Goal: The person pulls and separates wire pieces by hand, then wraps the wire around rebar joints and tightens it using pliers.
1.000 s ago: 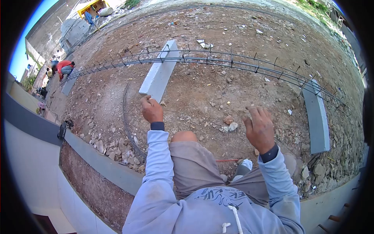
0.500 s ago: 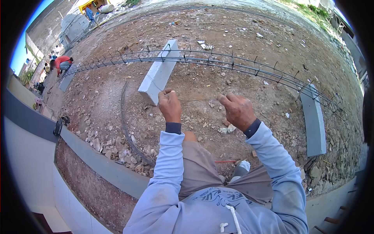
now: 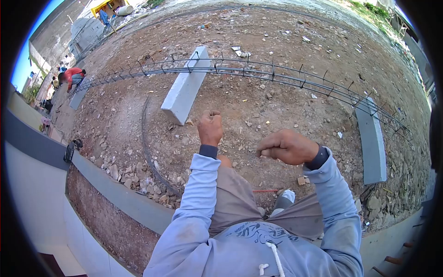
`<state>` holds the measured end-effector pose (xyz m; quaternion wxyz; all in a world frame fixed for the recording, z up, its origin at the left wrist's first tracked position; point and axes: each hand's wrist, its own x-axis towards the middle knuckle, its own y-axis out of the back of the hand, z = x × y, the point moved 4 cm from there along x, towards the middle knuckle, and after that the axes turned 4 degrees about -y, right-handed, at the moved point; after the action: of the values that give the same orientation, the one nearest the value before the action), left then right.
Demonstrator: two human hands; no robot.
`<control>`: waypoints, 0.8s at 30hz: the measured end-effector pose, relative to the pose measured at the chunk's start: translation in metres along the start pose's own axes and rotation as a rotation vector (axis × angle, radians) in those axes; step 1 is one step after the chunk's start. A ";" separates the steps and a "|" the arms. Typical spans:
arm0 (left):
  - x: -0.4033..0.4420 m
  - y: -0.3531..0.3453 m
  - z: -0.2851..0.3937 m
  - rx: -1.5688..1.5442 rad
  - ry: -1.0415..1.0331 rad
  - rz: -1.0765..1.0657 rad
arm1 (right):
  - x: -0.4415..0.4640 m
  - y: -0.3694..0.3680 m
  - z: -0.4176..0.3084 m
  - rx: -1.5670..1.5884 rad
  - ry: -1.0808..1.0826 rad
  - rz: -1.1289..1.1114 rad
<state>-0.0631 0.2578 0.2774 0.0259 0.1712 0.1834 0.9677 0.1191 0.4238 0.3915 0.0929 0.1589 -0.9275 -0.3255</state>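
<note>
My left hand (image 3: 210, 128) is closed in a tight pinch, in front of the near end of a pale concrete block (image 3: 187, 87). To its right and slightly lower, my right hand (image 3: 288, 147) has its fingers bent together against the thumb. The thin wire seen between the hands a moment ago does not show clearly now. Beyond both hands, a long cage of steel rebar (image 3: 258, 73) with several stirrups rests across the concrete block and a second block (image 3: 370, 143) at right. Neither hand touches the cage.
Stony, rubble-strewn ground (image 3: 240, 152) lies around me. A dark bent rod (image 3: 146, 138) curves over it at left, near a low concrete edge (image 3: 120, 194). A person in red (image 3: 73, 76) crouches at the cage's far left end.
My right hand has moved down and right, turning sideways with straighter fingers. My left hand has shifted slightly right and down, still closed. The wire stretched between them no longer shows.
</note>
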 end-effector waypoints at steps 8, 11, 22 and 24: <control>-0.009 0.001 0.011 -0.027 0.019 0.025 | 0.001 0.018 0.077 -0.669 -0.530 0.209; -0.006 0.002 0.001 -0.017 -0.011 0.049 | -0.008 -0.024 0.089 -0.438 -0.282 -0.246; -0.006 0.002 0.003 0.045 -0.011 0.121 | -0.036 0.041 0.086 -0.383 -0.321 0.446; -0.007 0.003 0.008 0.086 -0.043 0.131 | -0.038 0.028 0.100 -0.477 -0.408 0.317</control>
<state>-0.0536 0.2574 0.2831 -0.0411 0.2046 0.2126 0.9546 0.1205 0.5152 0.3297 -0.0104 -0.0817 -0.8379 -0.5396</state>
